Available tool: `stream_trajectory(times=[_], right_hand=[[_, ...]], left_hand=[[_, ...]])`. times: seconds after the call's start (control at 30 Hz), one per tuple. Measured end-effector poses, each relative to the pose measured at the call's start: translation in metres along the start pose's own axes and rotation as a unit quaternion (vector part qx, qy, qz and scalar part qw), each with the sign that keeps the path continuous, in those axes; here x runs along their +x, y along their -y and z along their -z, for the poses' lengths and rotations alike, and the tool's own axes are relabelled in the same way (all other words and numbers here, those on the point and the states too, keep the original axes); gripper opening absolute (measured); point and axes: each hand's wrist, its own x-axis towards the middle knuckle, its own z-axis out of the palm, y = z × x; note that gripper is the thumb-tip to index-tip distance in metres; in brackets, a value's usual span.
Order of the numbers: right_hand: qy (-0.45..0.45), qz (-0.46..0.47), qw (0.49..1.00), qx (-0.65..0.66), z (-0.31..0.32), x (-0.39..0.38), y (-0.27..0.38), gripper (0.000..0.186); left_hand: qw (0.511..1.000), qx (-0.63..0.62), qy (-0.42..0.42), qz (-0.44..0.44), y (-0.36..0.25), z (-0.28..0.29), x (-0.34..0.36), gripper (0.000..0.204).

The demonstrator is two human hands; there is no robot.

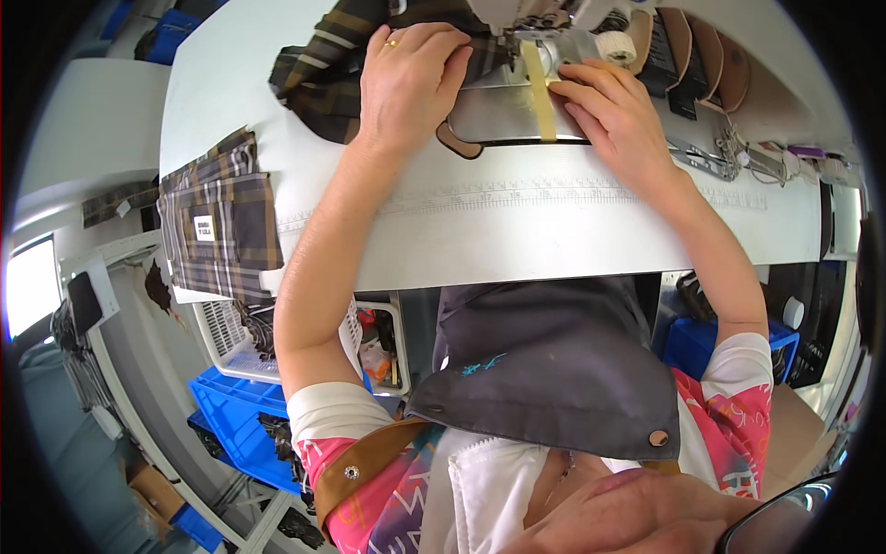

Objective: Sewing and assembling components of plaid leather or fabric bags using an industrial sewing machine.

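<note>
Sewing looks to be in progress: your left hand (409, 81) lies flat, fingers together, pressing the plaid cloth (325, 69) at the sewing machine (544, 28). Your right hand (616, 115) rests fingertips on the metal plate (503, 115) beside the yellow strip (538, 83), gripping nothing. More plaid pieces (220, 222) wait at the desk (517, 231) edge, so work seems left.

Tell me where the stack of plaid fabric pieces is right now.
Head view: the stack of plaid pieces lies at the table's left edge, beside the left forearm, apart from both hands.
</note>
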Motion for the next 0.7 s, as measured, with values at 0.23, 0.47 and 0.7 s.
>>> stream_trajectory(times=[0.23, 0.47, 0.7], right_hand=[[-0.009, 0.122, 0.982, 0.143, 0.005, 0.014, 0.044, 0.040], [-0.049, 0.057, 0.954, 0.289, -0.022, 0.104, 0.116, 0.047], [0.169, 0.097, 0.972, 0.131, -0.063, 0.078, 0.156, 0.023]], left_hand=[[0.974, -0.037, 0.166, 0.151, 0.012, 0.052, -0.077, 0.054], [0.931, -0.147, 0.267, 0.201, -0.059, 0.132, -0.160, 0.050], [0.758, -0.313, -0.369, 0.437, -0.038, 0.148, -0.211, 0.022]])
